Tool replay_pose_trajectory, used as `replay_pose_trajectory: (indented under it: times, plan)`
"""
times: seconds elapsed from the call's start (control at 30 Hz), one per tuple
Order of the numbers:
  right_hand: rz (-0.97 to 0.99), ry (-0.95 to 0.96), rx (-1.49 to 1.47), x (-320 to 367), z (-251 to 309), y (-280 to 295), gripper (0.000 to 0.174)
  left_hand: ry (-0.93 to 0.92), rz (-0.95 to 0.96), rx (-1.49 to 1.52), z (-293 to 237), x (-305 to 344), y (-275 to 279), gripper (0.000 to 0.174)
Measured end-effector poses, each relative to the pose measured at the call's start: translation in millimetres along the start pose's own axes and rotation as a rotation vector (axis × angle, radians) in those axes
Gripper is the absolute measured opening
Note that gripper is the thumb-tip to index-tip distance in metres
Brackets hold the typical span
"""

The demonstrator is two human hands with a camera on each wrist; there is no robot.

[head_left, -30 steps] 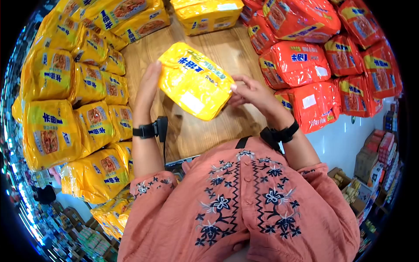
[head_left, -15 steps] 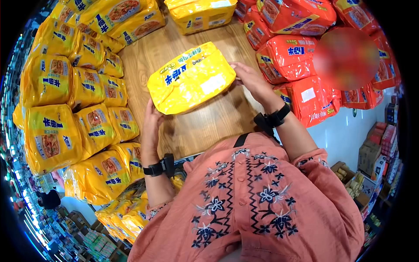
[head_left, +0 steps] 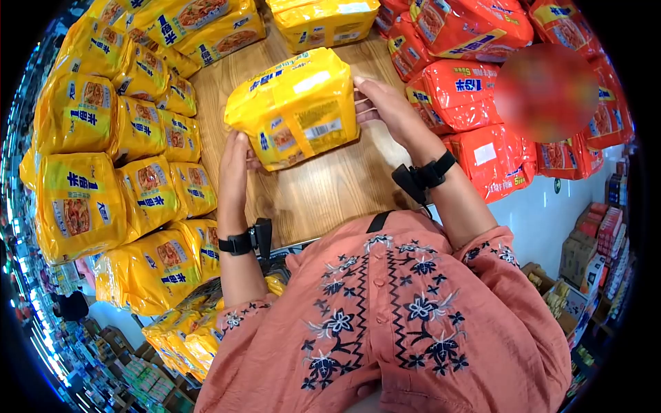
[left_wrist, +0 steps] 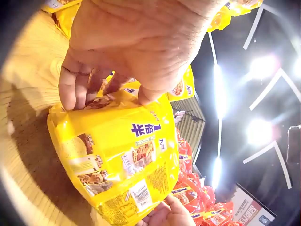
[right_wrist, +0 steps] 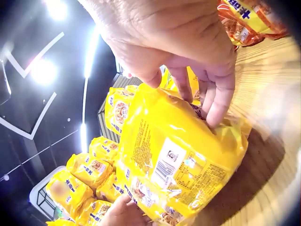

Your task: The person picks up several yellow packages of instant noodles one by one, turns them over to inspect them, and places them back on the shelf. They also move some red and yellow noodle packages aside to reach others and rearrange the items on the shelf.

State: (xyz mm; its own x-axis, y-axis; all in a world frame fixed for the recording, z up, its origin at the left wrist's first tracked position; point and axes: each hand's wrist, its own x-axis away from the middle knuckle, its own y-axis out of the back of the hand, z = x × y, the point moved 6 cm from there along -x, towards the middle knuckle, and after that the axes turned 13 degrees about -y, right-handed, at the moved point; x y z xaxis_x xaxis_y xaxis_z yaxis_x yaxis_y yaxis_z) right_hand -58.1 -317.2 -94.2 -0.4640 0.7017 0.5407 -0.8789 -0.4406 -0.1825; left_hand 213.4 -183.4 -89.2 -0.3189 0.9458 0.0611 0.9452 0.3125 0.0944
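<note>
A yellow pack of instant noodles [head_left: 296, 103] is held between both hands over the wooden table, its barcode side turned toward the body. My left hand [head_left: 237, 165] grips its left end; in the left wrist view the thumb and fingers of that hand [left_wrist: 136, 47] curl over the wrapper [left_wrist: 113, 141]. At the opposite end, my right hand [head_left: 392, 110] holds on with its thumb on top. The right wrist view shows those fingers [right_wrist: 220, 101] bent around the crimped end of the pack [right_wrist: 178, 141], near a barcode.
Stacked yellow noodle packs [head_left: 79, 203] line the left side of the wooden table [head_left: 310, 199]. Another yellow pack [head_left: 323, 24] stands at the back. Red noodle packs [head_left: 492, 158] are piled on the right. Store shelves and boxes [head_left: 585, 255] lie beyond, on the floor.
The yellow pack has been turned over between the hands, bringing its barcode side into view. The left hand has moved from the upper left down to the lower left end.
</note>
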Motion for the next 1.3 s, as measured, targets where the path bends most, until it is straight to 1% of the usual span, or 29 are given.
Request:
replay_pose_trajectory:
  times: [0.1,0.2,0.33,0.43,0.7,0.8,0.9,0.93,1.0,1.03,1.1,1.13,1.17,1.2,1.23,1.27,1.3]
  plan:
    - [-0.003,0.043,0.027,-7.0,4.0,-0.2,0.042,0.002,-0.037,-0.005,3.7,-14.3,3.0,0.051]
    - [-0.029,0.053,0.057,-11.2,6.7,-1.9,0.042,0.017,-0.055,-0.022,1.5,-21.2,1.7,0.053]
    - [-0.018,0.052,0.059,-17.4,10.4,-1.5,0.042,0.028,-0.074,-0.035,2.7,-30.3,3.4,0.055]
    - [-0.025,0.051,0.048,-20.5,13.2,-2.2,0.042,0.023,-0.058,-0.06,-6.2,-31.1,1.2,0.055]
    - [-0.015,0.027,0.049,-17.9,15.4,-3.1,0.043,0.02,-0.06,-0.049,-0.3,-33.7,4.6,0.056]
    - [-0.063,0.045,0.091,-13.2,17.0,-3.5,0.046,0.02,-0.057,-0.027,4.1,-32.6,6.4,0.055]
    - [-0.04,0.076,0.24,-11.6,20.3,-7.8,0.05,0.008,-0.061,-0.011,3.0,-29.2,5.7,0.053]
    - [-0.077,0.116,0.257,-9.3,21.7,-9.6,0.048,0.002,-0.066,-0.008,1.7,-27.9,4.9,0.052]
    - [-0.15,0.201,0.293,-5.1,24.1,-14.7,0.046,-0.001,-0.017,0.004,5.9,-28.0,2.9,0.051]
    - [-0.159,0.208,0.292,-8.9,21.3,-12.5,0.042,-0.002,0.006,0.01,7.3,-27.6,1.8,0.05]
    - [-0.172,0.222,0.294,-15.0,16.4,-4.2,0.036,-0.054,-0.026,-0.002,-5.1,-20.6,-11.1,0.051]
    - [-0.198,0.152,0.277,-13.6,12.7,1.3,0.033,-0.093,-0.029,-0.029,-10.9,-19.1,-16.1,0.051]
    - [-0.211,0.127,0.282,-12.7,11.8,5.5,0.033,-0.131,-0.033,-0.055,-14.5,-18.1,-18.0,0.052]
    - [-0.225,0.103,0.287,-13.1,10.1,10.9,0.033,-0.208,-0.072,-0.159,-8.4,-19.8,-17.3,0.054]
    - [-0.241,0.079,0.293,-14.8,7.9,17.8,0.034,-0.257,-0.064,-0.223,-8.4,-17.7,-18.9,0.053]
    - [-0.269,0.135,0.295,-19.8,4.7,26.7,0.033,-0.304,-0.056,-0.287,-20.9,-12.1,-25.7,0.053]
    - [-0.253,0.138,0.232,-17.5,6.4,26.3,0.033,-0.349,-0.048,-0.352,-29.0,-7.2,-32.9,0.053]
